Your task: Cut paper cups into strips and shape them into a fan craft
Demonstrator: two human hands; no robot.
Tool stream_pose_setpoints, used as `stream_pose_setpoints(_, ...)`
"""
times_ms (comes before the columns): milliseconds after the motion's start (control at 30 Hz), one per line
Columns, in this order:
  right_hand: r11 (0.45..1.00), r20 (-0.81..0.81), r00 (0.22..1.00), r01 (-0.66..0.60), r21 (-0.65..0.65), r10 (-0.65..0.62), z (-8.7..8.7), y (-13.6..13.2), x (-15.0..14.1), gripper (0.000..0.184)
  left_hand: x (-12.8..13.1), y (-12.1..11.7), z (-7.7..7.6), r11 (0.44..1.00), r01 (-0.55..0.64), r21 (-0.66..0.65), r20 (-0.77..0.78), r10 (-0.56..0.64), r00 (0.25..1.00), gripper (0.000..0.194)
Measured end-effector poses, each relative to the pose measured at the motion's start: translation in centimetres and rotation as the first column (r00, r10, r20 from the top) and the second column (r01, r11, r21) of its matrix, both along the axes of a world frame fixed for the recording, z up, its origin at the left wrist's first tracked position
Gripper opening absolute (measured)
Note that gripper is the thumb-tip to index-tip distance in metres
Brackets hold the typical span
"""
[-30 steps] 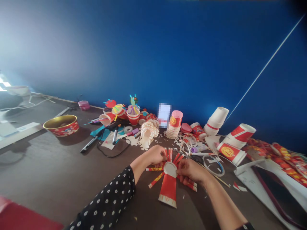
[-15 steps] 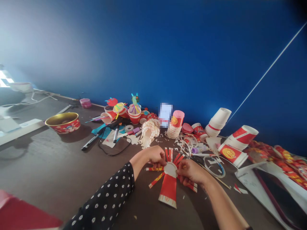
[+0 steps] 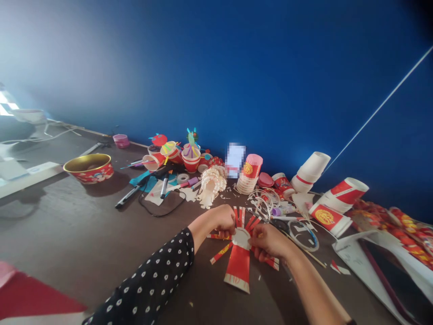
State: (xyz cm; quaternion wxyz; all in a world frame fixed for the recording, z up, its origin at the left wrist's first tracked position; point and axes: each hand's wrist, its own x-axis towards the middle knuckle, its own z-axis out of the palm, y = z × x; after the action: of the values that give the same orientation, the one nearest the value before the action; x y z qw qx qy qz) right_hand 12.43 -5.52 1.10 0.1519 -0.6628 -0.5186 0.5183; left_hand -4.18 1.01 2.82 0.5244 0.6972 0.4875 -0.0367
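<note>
A cut paper cup (image 3: 238, 264) lies flattened on the dark table, its red and white strips spread out around a round white base. One wide red flap points toward me. My left hand (image 3: 223, 221) is closed in a pinch at the left edge of the base, over the narrow strips there. On the other side, my right hand (image 3: 267, 243) pinches the cup at the base's right edge. The fingertips hide part of the strips on both sides. Thin strips fan out beyond the hands.
Behind stand a layered white paper craft (image 3: 212, 185) and a cup stack (image 3: 249, 175). To the left are a gold-lined bowl (image 3: 89, 169) and a black marker (image 3: 132, 195). Toward the right lie coiled tubing (image 3: 306, 234), toppled cups (image 3: 328, 216) and a dark phone (image 3: 395, 280).
The view has shifted slightly. Both hands stay at the base of the cut cup, with hardly any movement against it.
</note>
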Motion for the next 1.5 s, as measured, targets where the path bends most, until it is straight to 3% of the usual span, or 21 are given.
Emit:
stream_pose_setpoints(300,0.987,0.084,0.996,-0.048,0.154,0.036,-1.1,-0.5,0.2,0.015,-0.8,0.2,-0.8,0.999,0.027,0.019,0.090,-0.029,0.995,0.012)
stream_pose_setpoints(433,0.965,0.136,0.989,-0.083,0.249,0.050,-0.7,-1.0,0.4,0.011,-1.2,0.7,-1.6,0.999,0.046,-0.002,0.133,-0.045,0.990,0.010)
stream_pose_setpoints(533,0.893,0.272,0.962,-0.092,0.440,-0.035,0.2,-1.2,0.3,0.013,-1.2,1.0,-2.1,0.999,0.046,-0.017,0.141,-0.043,0.989,0.009)
stream_pose_setpoints(600,0.792,0.456,0.880,-0.184,0.582,-0.131,0.8,-1.3,0.1,0.018,-1.2,1.1,-2.3,0.999,0.043,-0.023,0.137,-0.040,0.990,0.008)
stream_pose_setpoints(633,0.768,0.516,0.845,-0.237,0.595,-0.140,1.0,-1.4,-0.1,0.020,-1.2,1.2,-2.3,0.999,0.044,-0.023,0.135,-0.041,0.990,0.008)
stream_pose_setpoints(800,0.679,0.660,0.751,-0.483,0.552,-0.002,1.2,-2.5,-1.3,0.035,-1.2,1.0,-1.6,0.998,0.062,-0.008,0.131,-0.060,0.990,0.005)
stream_pose_setpoints(1033,0.671,0.815,0.571,-0.642,0.371,0.096,-0.2,-4.1,-2.8,0.073,-0.8,0.4,-0.8,0.999,0.043,-0.007,0.081,-0.042,0.996,0.016)
stream_pose_setpoints(1200,0.651,0.852,0.523,-0.648,0.395,0.003,-0.8,-4.2,-2.8,0.068,-0.8,0.3,-0.4,0.999,0.045,0.008,0.064,-0.045,0.997,0.015)
stream_pose_setpoints(1333,0.602,0.873,0.484,-0.714,0.357,0.057,-1.2,-4.3,-3.0,0.071,-1.0,0.2,-0.4,0.999,0.045,0.015,0.084,-0.046,0.995,0.012)
stream_pose_setpoints(1500,0.613,0.889,0.455,-0.716,0.334,0.047,-2.0,-4.4,-3.5,0.066,-1.0,-0.1,-0.2,0.999,0.043,0.008,0.107,-0.043,0.993,0.011)
